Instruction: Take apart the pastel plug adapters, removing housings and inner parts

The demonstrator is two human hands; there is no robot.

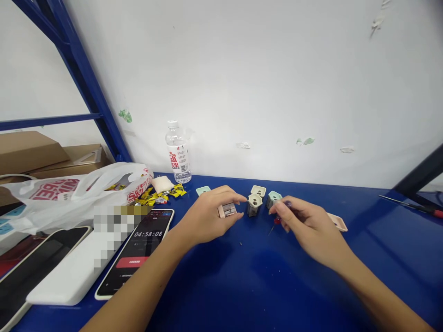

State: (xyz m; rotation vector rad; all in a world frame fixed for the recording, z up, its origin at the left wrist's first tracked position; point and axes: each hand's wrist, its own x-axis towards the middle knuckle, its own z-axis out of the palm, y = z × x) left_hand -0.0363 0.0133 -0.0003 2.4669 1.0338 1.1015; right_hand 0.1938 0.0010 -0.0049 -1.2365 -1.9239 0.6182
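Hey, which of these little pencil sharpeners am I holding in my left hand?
The pink sharpener: your left hand grips it, while the cream sharpener and mint-green sharpener stand on the blue table.

Your bare forearms (147, 286) reach in from below, angled inward. Your left hand (209, 214): fingers (230, 197) curved, thumb (230, 222) opposed, tips apart, C-shaped grip. Your right hand (311, 226): thumb pinching against curled fingers, knuckles bent. Hands apart, roughly level.
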